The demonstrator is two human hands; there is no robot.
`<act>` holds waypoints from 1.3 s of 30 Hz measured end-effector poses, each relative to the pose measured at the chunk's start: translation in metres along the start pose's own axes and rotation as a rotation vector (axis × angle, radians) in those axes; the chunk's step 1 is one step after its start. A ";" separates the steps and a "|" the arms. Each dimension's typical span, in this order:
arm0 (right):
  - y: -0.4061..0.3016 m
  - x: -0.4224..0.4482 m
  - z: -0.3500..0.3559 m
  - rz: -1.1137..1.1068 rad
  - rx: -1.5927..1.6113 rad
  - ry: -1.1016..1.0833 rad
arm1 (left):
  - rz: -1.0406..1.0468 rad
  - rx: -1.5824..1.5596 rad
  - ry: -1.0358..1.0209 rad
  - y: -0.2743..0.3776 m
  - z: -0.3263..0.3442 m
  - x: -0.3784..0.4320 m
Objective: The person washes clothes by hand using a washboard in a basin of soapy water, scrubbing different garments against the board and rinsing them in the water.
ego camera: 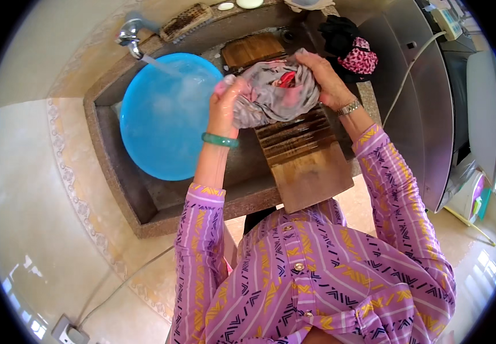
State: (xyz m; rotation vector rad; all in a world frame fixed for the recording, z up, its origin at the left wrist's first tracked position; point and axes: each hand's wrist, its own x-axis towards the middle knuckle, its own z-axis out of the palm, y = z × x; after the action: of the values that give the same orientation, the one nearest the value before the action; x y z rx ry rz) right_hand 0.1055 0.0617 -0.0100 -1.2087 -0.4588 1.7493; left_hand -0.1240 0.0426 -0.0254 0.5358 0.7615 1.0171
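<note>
A wet grey cloth with pink and red patches (269, 99) is stretched between both hands over a wooden washboard (303, 159). My left hand (226, 105), with a green bangle at the wrist, grips its left end. My right hand (325, 81), below which a metal watch sits on the wrist, grips the right side. The washboard leans over the front edge of a stone sink (248, 202), its upper ridges partly hidden by the cloth. Left of it in the sink stands a blue plastic basin (166, 124), holding cloudy water. Water runs into the basin from a chrome tap (132, 36).
A scrubbing brush (186, 21) and pale soap bars (250, 3) lie on the sink's back ledge. Black and pink patterned cloths (357, 58) rest on the right rim. A metal-sided appliance (419, 94) stands at the right. A socket with a plug (71, 333) is low at left.
</note>
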 end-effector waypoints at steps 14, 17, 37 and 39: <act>0.028 0.020 -0.004 -0.482 -1.765 0.046 | 0.055 1.080 0.120 -0.077 0.015 0.041; 0.044 -0.023 -0.003 -0.714 -1.559 -0.076 | 0.410 1.141 0.080 -0.084 0.022 -0.008; 0.052 0.040 -0.008 -0.689 -1.781 0.087 | 0.416 1.485 0.249 -0.083 0.038 0.052; 0.059 0.056 0.005 -0.701 -1.891 0.311 | 0.487 1.611 0.390 -0.087 0.028 0.067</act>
State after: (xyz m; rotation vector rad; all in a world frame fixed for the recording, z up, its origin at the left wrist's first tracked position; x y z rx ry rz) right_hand 0.0679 0.0804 -0.0802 -1.9722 -2.2155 0.0751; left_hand -0.0334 0.0635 -0.0902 2.0007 1.8246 0.7507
